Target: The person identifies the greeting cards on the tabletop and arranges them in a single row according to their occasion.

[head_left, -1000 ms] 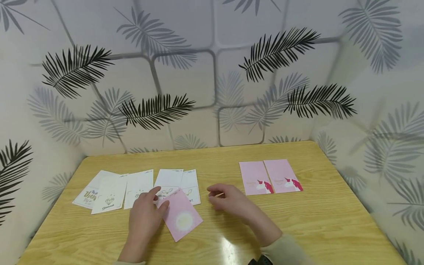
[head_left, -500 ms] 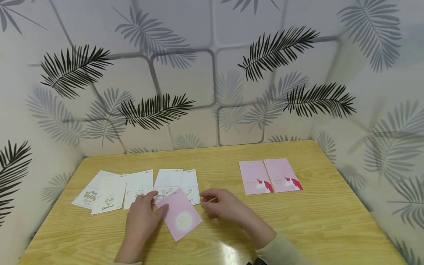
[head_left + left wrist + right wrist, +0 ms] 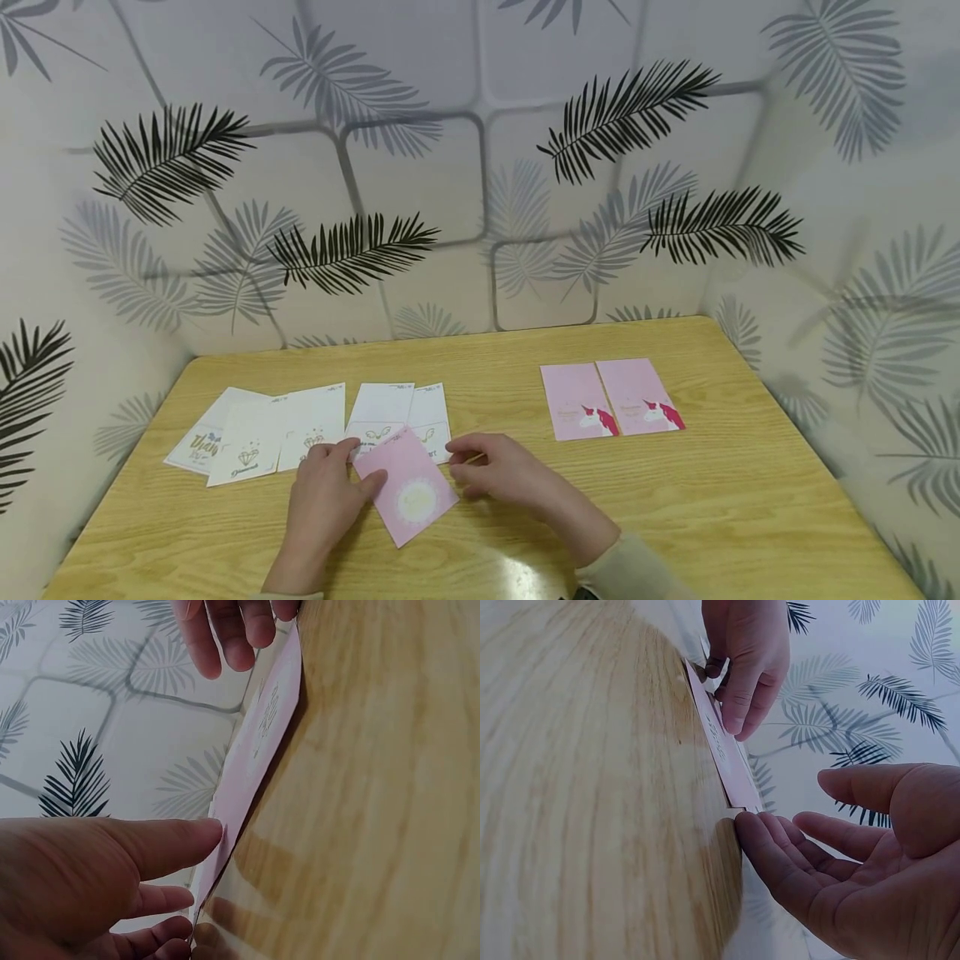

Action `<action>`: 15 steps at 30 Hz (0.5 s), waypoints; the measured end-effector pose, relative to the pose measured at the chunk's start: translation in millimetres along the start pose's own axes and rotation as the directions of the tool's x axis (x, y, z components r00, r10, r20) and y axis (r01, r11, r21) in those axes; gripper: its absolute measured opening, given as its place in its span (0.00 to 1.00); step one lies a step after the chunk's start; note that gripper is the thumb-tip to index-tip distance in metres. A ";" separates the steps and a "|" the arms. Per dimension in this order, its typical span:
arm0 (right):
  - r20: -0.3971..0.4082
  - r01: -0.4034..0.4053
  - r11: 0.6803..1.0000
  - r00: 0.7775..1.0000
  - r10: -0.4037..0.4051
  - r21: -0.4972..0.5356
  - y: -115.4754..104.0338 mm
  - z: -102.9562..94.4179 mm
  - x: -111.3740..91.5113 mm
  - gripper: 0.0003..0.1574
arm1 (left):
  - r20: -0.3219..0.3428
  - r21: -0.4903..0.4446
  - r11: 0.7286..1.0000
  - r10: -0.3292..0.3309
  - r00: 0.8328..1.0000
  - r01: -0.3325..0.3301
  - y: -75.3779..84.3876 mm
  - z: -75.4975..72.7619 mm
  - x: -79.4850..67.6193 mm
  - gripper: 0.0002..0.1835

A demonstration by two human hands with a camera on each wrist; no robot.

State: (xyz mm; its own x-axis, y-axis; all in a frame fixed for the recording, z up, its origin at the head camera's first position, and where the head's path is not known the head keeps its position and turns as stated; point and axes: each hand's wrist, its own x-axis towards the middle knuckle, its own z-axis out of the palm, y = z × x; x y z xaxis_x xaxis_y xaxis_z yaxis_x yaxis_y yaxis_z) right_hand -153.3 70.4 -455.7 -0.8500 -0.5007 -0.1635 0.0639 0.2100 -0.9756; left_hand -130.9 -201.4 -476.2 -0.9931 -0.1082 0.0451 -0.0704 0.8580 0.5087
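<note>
Right in front of you on the tabletop [image 3: 675, 517] is the pink card [image 3: 412, 508], your left hand [image 3: 318, 500] with its thumb on it, whether pinching I can't tell, your right hand [image 3: 506, 477] loosely curved, gripping nothing, just beside it! Beyond, white cards [image 3: 311, 412] spread leftward, two partly covered by the pink one; unicorn cards [image 3: 572, 387] sit far right.

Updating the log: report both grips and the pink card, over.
Left grip holding pink card, left side. Right grip beside its right corner, contact unclear. Possible snag: two white cards partly covered by it.
</note>
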 end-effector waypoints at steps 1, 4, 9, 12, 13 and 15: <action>0.000 -0.001 1.000 1.000 0.001 0.000 -0.2 0.3 -0.1 0.28 | -0.001 0.002 1.000 0.001 1.000 -0.001 -0.2 0.3 -0.1 0.36; 0.000 -0.004 1.000 1.000 0.004 -0.005 0.2 1.0 0.2 0.28 | -0.008 0.010 1.000 0.005 1.000 -0.005 -0.9 1.5 0.0 0.36; 0.007 -0.004 1.000 1.000 0.004 -0.012 1.9 1.3 1.1 0.29 | -0.009 0.010 1.000 -0.002 1.000 0.003 -2.0 3.5 0.1 0.36; 0.014 -0.013 1.000 1.000 0.014 -0.012 2.3 1.5 1.6 0.29 | -0.011 0.006 1.000 -0.004 1.000 0.004 -2.9 4.5 0.2 0.35; 0.016 -0.018 1.000 1.000 0.018 -0.012 2.4 1.5 1.7 0.29 | -0.012 0.003 1.000 -0.004 1.000 0.004 -3.0 4.5 0.2 0.35; 0.021 -0.027 1.000 0.999 0.027 -0.010 2.6 1.6 2.0 0.29 | -0.015 0.001 1.000 -0.002 1.000 0.002 -3.3 4.7 -0.1 0.34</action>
State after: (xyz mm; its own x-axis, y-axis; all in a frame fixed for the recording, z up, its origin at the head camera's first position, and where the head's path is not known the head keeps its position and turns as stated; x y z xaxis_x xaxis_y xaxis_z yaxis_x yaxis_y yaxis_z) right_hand -154.0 68.6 -458.8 -0.8367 -0.5125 -0.1930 0.0817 0.2317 -0.9694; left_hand -131.0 -201.9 -481.9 -0.9915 -0.1172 0.0566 -0.0725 0.8585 0.5077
